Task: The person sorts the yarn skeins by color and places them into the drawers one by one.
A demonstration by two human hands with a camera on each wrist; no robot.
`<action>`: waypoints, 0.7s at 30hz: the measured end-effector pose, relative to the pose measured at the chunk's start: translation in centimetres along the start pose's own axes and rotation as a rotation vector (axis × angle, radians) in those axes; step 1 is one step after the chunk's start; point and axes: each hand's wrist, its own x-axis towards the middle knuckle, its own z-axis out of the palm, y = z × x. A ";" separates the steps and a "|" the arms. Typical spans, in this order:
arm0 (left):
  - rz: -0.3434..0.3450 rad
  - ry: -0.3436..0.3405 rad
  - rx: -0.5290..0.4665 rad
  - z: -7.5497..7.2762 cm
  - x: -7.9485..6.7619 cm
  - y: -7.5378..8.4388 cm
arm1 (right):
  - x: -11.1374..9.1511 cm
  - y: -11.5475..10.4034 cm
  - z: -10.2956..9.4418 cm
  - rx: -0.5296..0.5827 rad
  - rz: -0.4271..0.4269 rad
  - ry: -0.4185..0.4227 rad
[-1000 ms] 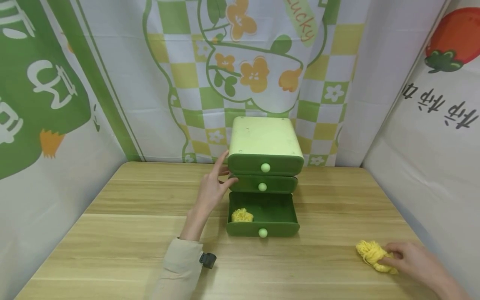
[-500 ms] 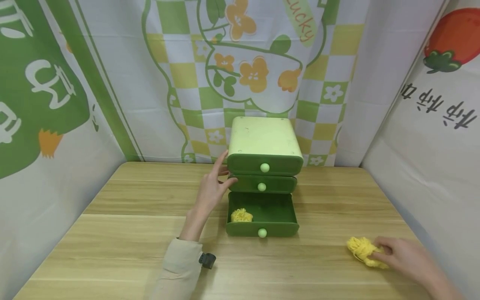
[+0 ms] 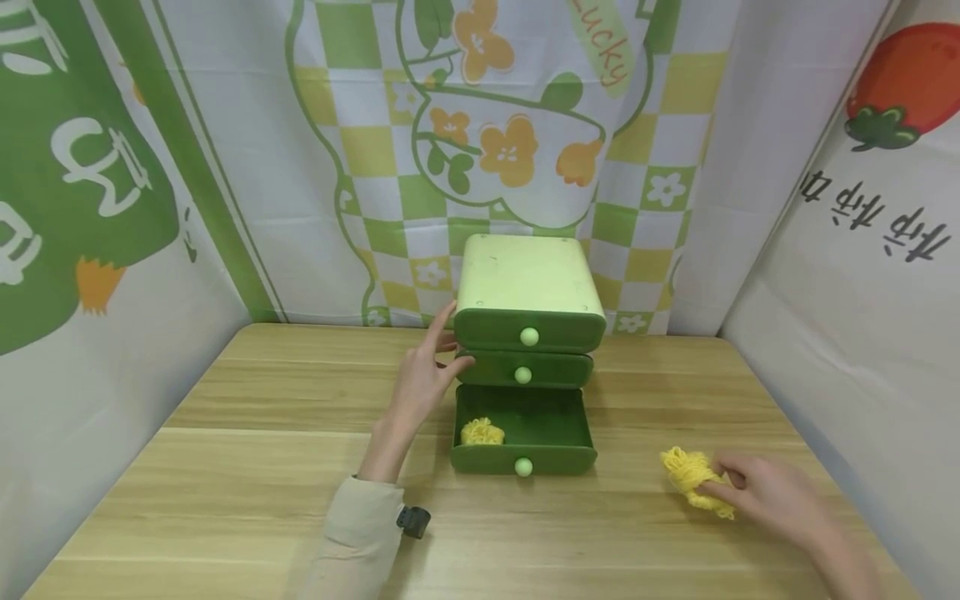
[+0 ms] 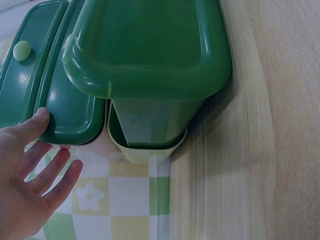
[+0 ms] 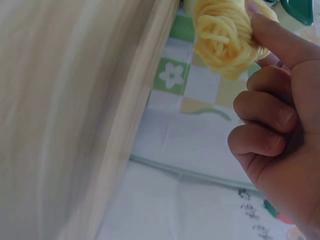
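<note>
A small drawer cabinet (image 3: 528, 271) with a pale green-yellow body and dark green drawers stands at the back of the table. Its bottom drawer (image 3: 547, 458) is pulled out, and a yellow yarn bundle (image 3: 482, 432) lies in that drawer's left part. My left hand (image 3: 422, 379) rests at the cabinet's left side: the thumb touches the middle drawer's front (image 4: 75, 90), while the fairly straight fingers lie along the side. To the right of the cabinet, my right hand (image 3: 765, 492) pinches a second yellow yarn bundle (image 3: 692, 475) between thumb and index finger, the other fingers curled.
The wooden table (image 3: 262, 467) ends at a back edge against a patterned curtain (image 3: 375, 167). Printed cloth walls (image 3: 862, 333) stand on both sides. Round pale green knobs (image 3: 529, 337) jut from the drawer fronts.
My right hand has carried its yarn bundle left and away from me, closer to the cabinet. The left hand, the cabinet and the bundle in the drawer have stayed put.
</note>
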 end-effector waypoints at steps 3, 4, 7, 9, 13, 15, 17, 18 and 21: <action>-0.006 0.002 -0.003 0.0 0.0 0.0 | 0.8 -0.7 0.1 0.003 -0.032 0.008; -0.008 0.003 -0.003 0.0 -0.1 0.0 | 1.0 -0.9 0.1 0.000 -0.043 0.009; -0.010 0.004 -0.002 0.0 -0.1 0.0 | 1.7 -1.5 0.2 -0.015 -0.083 0.020; -0.009 0.004 -0.003 0.0 -0.1 -0.1 | 2.1 -1.9 0.2 -0.012 -0.102 0.018; -0.008 0.004 0.000 0.0 -0.1 -0.1 | 2.9 -2.5 0.3 -0.003 -0.134 0.007; -0.006 0.003 0.007 0.0 0.0 -0.1 | 3.2 -2.7 0.4 -0.002 -0.145 0.010; -0.004 0.000 0.012 0.0 0.0 -0.1 | 3.6 -3.0 0.4 0.002 -0.157 0.014; -0.001 -0.001 0.012 0.0 0.0 -0.1 | 3.8 -3.1 0.4 0.000 -0.163 0.018; -0.002 0.001 0.004 0.0 0.0 -0.1 | 4.4 -3.5 0.3 0.005 -0.179 0.023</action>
